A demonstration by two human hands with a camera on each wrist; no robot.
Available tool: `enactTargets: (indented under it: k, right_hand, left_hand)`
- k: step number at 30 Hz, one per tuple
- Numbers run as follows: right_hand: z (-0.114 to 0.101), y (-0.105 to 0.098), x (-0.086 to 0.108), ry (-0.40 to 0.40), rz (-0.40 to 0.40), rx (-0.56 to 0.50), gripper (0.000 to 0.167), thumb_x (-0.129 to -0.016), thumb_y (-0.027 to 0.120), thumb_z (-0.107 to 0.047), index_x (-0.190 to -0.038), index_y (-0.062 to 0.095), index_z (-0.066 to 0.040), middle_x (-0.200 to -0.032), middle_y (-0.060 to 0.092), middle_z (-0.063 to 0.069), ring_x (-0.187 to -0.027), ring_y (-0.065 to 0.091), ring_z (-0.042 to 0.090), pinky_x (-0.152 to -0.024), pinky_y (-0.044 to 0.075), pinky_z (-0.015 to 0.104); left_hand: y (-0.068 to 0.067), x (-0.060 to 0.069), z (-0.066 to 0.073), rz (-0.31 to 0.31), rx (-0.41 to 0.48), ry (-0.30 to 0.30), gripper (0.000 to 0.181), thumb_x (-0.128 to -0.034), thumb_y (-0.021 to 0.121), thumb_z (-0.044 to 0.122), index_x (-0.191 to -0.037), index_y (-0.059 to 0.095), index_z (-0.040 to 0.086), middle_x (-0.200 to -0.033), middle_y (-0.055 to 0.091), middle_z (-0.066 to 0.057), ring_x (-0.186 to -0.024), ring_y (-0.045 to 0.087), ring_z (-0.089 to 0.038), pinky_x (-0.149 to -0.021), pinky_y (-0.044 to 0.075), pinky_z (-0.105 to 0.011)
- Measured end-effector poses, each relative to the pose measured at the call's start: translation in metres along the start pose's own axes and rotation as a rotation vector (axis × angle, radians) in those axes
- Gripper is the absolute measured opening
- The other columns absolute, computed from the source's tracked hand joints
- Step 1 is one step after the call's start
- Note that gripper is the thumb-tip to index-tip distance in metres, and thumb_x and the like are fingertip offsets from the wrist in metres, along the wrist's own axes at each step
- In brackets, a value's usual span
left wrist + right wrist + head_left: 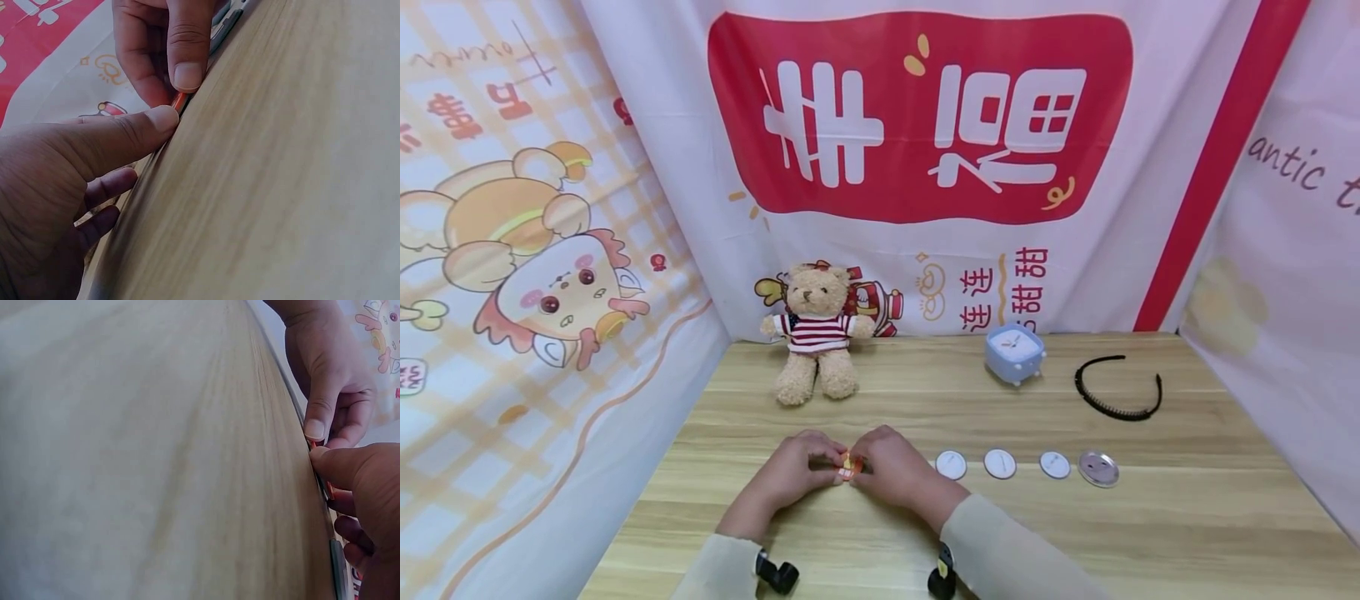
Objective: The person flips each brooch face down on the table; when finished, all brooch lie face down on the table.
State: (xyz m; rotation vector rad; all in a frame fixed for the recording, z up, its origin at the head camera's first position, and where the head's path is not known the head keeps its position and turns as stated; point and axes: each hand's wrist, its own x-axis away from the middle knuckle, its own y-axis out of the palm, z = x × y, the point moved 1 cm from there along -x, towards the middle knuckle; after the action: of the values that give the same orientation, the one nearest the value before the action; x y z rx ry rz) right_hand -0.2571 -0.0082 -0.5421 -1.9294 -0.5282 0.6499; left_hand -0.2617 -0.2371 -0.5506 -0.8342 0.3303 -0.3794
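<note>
Between my two hands, low over the table, is a small red-and-yellow badge [848, 469] with some white marking. My left hand [797, 469] pinches its left edge between thumb and fingers. From the opposite side my right hand [889, 468] grips the right edge. Only a thin red rim of the badge [180, 100] shows in the left wrist view, with both thumbs close together on it. The right wrist view also gives just a red sliver of the badge [330, 490]; the fingers hide the rest.
Right of my hands lie white-backed round badges [951, 465] in a row, ending in a silver metal disc [1098, 469]. Behind are a striped-shirt teddy bear [817, 333], a blue clock [1015, 353] and a black headband [1118, 410]. Printed cloth [917, 117] hangs around the wooden table [1187, 517].
</note>
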Motion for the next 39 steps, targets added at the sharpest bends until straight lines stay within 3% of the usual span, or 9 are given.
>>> enactTargets:
  k: [6,14,20,28,34,39]
  right_hand:
    - [0.002,0.000,0.003,-0.028,0.028,0.023,0.015,-0.100,0.081,-0.034,-0.104,0.082,-0.020,-0.112,0.081,-0.008,-0.114,0.069,0.016,-0.107,0.055,0.035]
    - [0.002,-0.002,0.007,-0.024,0.027,0.025,0.015,-0.103,0.077,-0.034,-0.109,0.084,-0.022,-0.117,0.081,-0.010,-0.114,0.069,0.014,-0.106,0.055,0.034]
    - [0.003,-0.003,0.007,0.010,0.084,-0.022,0.021,-0.110,0.067,-0.032,-0.118,0.085,-0.024,-0.114,0.082,-0.013,-0.107,0.071,0.012,-0.100,0.058,0.033]
    - [0.002,-0.002,0.008,0.103,0.114,-0.034,0.020,-0.110,0.066,-0.027,-0.121,0.082,-0.023,-0.108,0.082,-0.007,-0.099,0.070,0.013,-0.089,0.061,0.033]
    - [0.004,-0.001,0.007,0.155,0.135,-0.104,0.016,-0.109,0.069,-0.025,-0.124,0.075,-0.023,-0.104,0.075,-0.002,-0.093,0.067,0.011,-0.079,0.059,0.029]
    - [0.006,-0.001,0.007,0.164,0.128,-0.139,0.011,-0.106,0.074,-0.024,-0.117,0.072,-0.023,-0.096,0.068,-0.006,-0.085,0.058,0.007,-0.074,0.054,0.024]
  left_hand:
    - [-0.001,0.000,0.002,-0.019,-0.008,-0.022,0.018,-0.0902,0.091,0.026,-0.105,0.085,0.032,-0.121,0.076,0.019,-0.117,0.068,-0.012,-0.107,0.056,-0.041]
    - [-0.002,-0.001,0.004,-0.021,-0.018,-0.038,0.015,-0.0945,0.087,0.032,-0.109,0.085,0.034,-0.115,0.076,0.022,-0.114,0.068,-0.007,-0.107,0.057,-0.040]
    - [0.000,0.001,0.005,0.052,0.008,-0.072,0.010,-0.1004,0.079,0.037,-0.109,0.083,0.037,-0.111,0.076,0.019,-0.109,0.071,-0.007,-0.101,0.060,-0.037]
    - [0.005,0.000,0.006,0.135,0.046,-0.084,0.010,-0.1032,0.076,0.027,-0.108,0.082,0.034,-0.107,0.079,0.017,-0.102,0.074,-0.004,-0.093,0.061,-0.029]
    - [0.011,-0.004,0.007,0.157,0.047,-0.083,0.010,-0.1011,0.079,0.019,-0.103,0.074,0.028,-0.092,0.073,0.017,-0.087,0.067,-0.002,-0.083,0.058,-0.026]
    - [0.011,-0.004,0.007,0.135,0.041,-0.082,0.010,-0.0984,0.082,0.019,-0.099,0.075,0.026,-0.097,0.075,0.016,-0.093,0.069,-0.004,-0.085,0.059,-0.027]
